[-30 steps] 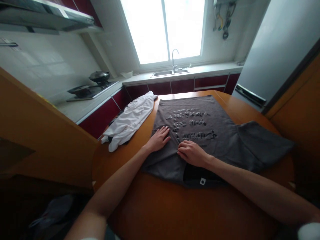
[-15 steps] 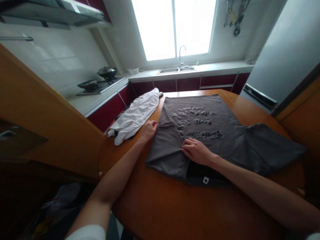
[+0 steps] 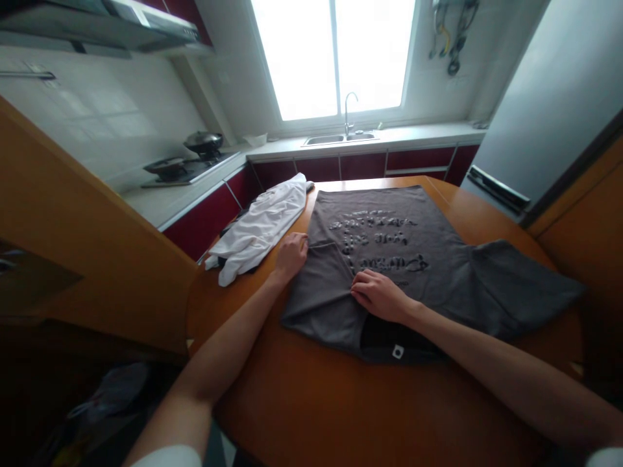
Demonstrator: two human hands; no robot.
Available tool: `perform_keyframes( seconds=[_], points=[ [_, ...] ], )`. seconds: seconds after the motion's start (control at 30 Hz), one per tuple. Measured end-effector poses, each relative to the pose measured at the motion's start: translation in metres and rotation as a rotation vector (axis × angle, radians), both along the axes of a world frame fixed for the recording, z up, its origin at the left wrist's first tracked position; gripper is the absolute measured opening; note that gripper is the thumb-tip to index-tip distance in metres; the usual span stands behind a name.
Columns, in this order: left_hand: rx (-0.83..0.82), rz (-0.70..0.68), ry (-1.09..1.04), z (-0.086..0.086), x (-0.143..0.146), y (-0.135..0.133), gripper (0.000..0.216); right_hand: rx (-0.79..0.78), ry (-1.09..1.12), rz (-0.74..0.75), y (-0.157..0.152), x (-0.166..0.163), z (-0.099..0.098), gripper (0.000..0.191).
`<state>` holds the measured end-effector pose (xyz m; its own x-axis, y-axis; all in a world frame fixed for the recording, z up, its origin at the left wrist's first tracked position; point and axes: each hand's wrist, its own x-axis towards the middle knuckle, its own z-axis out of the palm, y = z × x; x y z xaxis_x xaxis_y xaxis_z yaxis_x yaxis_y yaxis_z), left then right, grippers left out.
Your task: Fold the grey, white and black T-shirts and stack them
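A dark grey T-shirt (image 3: 438,259) with raised dark lettering lies on the wooden table, its neck opening and small white label toward me. One sleeve reaches out to the right; the left part looks folded inward. At its left edge, my left hand (image 3: 292,255) is closed, with fingertips pinching the cloth. My right hand (image 3: 379,293) rests on the shirt just above the neck opening, its curled fingers gripping the fabric. A crease runs between the two hands.
A crumpled white garment (image 3: 267,220) with dark cloth under it lies at the table's left edge. Bare wood of the table (image 3: 389,408) shows nearest me. Beyond stand a sink (image 3: 324,139), a stove with pans (image 3: 168,168) and a fridge (image 3: 525,117).
The whole view has shifted slightly. Both hands stay at the same places on the T-shirt, and the left hand has turned a little at the edge.
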<state>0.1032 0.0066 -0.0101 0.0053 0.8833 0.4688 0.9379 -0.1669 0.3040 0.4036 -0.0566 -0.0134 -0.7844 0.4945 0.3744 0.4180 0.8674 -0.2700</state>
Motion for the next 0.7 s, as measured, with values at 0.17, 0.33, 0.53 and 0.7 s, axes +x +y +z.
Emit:
perform_keyframes(
  seconds=[0.17,0.33,0.53,0.7],
  points=[
    [-0.166,-0.29,0.169,-0.007,0.027,-0.012,0.051,0.002,0.002,0.0,0.0,-0.001,0.001,0.022],
    [-0.351,-0.26,0.316,-0.02,0.029,-0.011,0.07,0.017,0.004,0.003,0.002,-0.001,0.001,0.022],
    [-0.328,-0.252,0.324,-0.023,0.024,-0.004,0.066,-0.091,0.065,-0.02,0.008,0.0,-0.001,0.016],
    [-0.32,-0.245,0.365,-0.027,0.02,0.005,0.068,-0.264,0.303,-0.156,0.019,0.016,0.031,0.026]
  ],
)
